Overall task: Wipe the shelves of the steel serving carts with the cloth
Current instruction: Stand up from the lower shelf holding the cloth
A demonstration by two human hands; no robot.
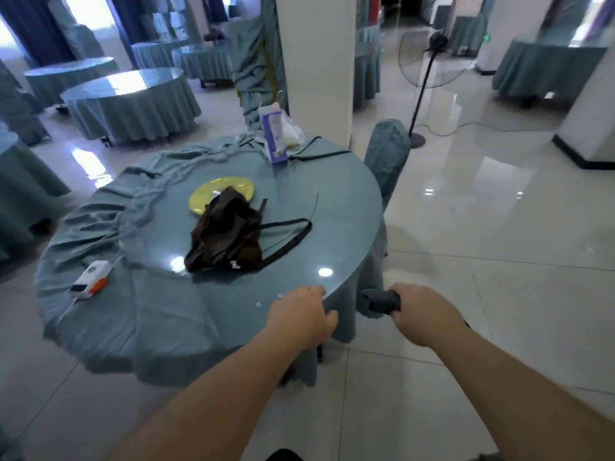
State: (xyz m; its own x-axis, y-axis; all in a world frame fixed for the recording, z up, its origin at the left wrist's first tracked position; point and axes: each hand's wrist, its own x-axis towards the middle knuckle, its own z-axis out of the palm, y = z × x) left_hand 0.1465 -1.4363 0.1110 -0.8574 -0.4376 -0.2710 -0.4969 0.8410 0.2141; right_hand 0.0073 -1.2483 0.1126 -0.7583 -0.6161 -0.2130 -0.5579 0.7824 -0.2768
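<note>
Glossy pale floor tiles surround a round table draped in teal cloth with a glass top, which carries a crumpled dark brown bag near its centre. At the table's near edge, the left hand rests with fingers curled loosely, holding nothing. Just beside that edge, the right hand grips a rolled dark grey cloth with closed fingers.

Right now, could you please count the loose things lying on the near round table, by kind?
Dark bag: 1
Yellow-green plate: 1
Purple-and-white carton: 1
White-and-orange device: 1
Clear plastic wrapper: 1
Total: 5
</note>
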